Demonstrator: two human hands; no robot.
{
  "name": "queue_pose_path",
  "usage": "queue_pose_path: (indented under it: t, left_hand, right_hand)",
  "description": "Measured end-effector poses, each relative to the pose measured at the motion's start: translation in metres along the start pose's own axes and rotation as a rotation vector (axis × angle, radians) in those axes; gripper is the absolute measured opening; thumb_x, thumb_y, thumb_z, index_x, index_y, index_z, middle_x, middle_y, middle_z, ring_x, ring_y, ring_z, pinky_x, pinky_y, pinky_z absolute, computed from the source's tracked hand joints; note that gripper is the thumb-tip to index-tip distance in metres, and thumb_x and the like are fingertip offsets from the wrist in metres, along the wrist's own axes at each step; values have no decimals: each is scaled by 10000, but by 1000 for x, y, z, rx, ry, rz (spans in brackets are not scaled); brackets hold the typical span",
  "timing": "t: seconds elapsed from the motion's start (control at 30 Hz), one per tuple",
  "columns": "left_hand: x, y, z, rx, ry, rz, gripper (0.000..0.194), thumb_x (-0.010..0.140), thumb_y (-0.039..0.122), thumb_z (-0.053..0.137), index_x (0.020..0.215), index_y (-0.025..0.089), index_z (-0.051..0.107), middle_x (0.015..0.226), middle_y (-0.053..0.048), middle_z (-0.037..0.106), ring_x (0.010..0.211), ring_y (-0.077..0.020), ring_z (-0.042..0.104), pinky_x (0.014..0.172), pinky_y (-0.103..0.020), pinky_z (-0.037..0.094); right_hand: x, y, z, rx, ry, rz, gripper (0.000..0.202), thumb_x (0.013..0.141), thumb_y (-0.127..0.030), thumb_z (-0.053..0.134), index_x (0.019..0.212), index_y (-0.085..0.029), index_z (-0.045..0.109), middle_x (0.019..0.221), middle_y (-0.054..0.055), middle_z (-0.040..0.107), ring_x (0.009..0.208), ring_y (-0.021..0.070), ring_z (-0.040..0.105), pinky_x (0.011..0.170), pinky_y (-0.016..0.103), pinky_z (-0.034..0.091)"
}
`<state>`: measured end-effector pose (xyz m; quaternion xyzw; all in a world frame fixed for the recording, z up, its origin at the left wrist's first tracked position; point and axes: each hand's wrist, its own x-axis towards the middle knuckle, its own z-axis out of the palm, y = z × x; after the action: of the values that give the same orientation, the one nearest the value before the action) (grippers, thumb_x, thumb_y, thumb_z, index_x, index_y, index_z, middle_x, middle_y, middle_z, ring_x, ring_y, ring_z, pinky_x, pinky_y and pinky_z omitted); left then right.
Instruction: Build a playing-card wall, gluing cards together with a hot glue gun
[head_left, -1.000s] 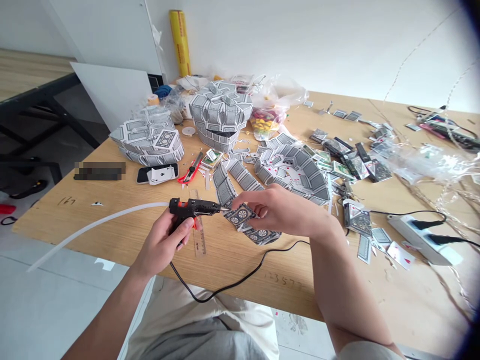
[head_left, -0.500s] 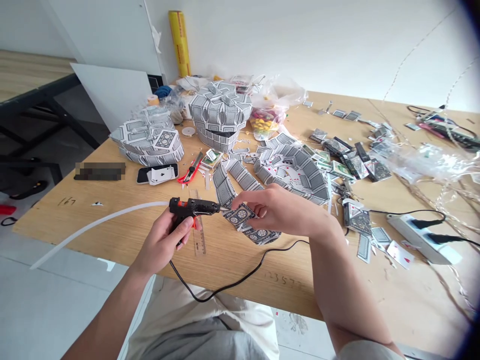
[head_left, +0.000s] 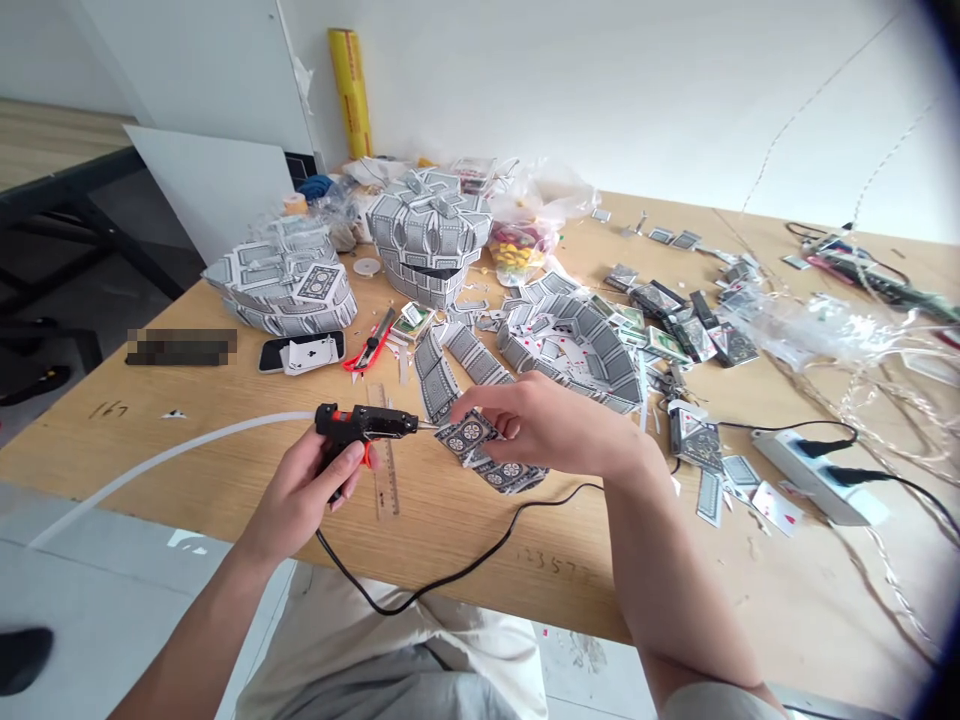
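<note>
My left hand (head_left: 311, 485) is wrapped round the grip of a black glue gun (head_left: 364, 424), whose long white glue stick (head_left: 180, 450) sticks out at the back. The nozzle points right and meets the left edge of a folded strip of patterned playing cards (head_left: 510, 470). My right hand (head_left: 532, 425) pinches this strip from above, its index finger close to the nozzle. Behind the hand, the card strip (head_left: 439, 375) stands up in a loop. A clear ruler (head_left: 385, 470) lies beneath the gun.
Two lidded card boxes (head_left: 281, 280) (head_left: 431, 235) and an open card basket (head_left: 577, 345) stand behind. A red cutter (head_left: 369, 345) and a phone (head_left: 274, 355) lie left of centre. Card packs (head_left: 694, 435), a power strip (head_left: 821, 475) and a black cable (head_left: 450, 578) are around the right and front.
The view has shifted slightly, moving most things a little left in the picture. Both hands keep their holds, with the nozzle still at the card edge.
</note>
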<state>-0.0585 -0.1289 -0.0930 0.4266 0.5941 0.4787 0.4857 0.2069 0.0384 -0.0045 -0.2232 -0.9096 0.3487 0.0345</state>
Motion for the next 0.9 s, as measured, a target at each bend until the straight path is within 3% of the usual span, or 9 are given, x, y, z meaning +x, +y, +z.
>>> queue_pose_path:
  t: [0.23,0.4,0.6,0.77,0.9]
  left_hand:
    - [1,0,-3,32,-12,7,369,1025,540,636,1049,172,663,791,-21,634,591,-116,483,511,-254,389]
    - [-2,-2,-7,23,45,16,371,980,542,692,1041,176,675,902,-62,709,592,-118,505,493,-253,403]
    - [-7,-13,-8,36,103,36,391,931,547,739,868,161,735,822,-73,709,608,-139,527,549,-280,453]
    - [-20,-15,7,166,58,27,397,945,561,716,933,170,786,791,-65,698,626,-160,532,582,-289,453]
    - [-28,-12,28,255,83,79,347,968,527,697,1004,191,775,822,-52,700,724,-209,619,642,-301,500]
  right_hand:
    - [-1,1,0,-8,2,2,468,794,-21,684,1211,-219,762,654,-89,556,581,86,471,621,238,343]
    - [0,3,0,-5,14,-2,460,794,-37,689,1213,-214,759,664,-82,575,586,86,474,626,245,334]
    - [5,7,3,12,35,-5,452,774,-89,733,1209,-209,755,680,-74,604,611,96,510,625,253,336]
    - [10,12,4,44,63,-5,437,750,-101,763,1180,-179,765,675,-68,629,606,101,549,617,246,365]
    - [12,17,3,63,66,-1,433,756,-113,775,1184,-173,760,674,-61,640,619,114,572,623,247,384]
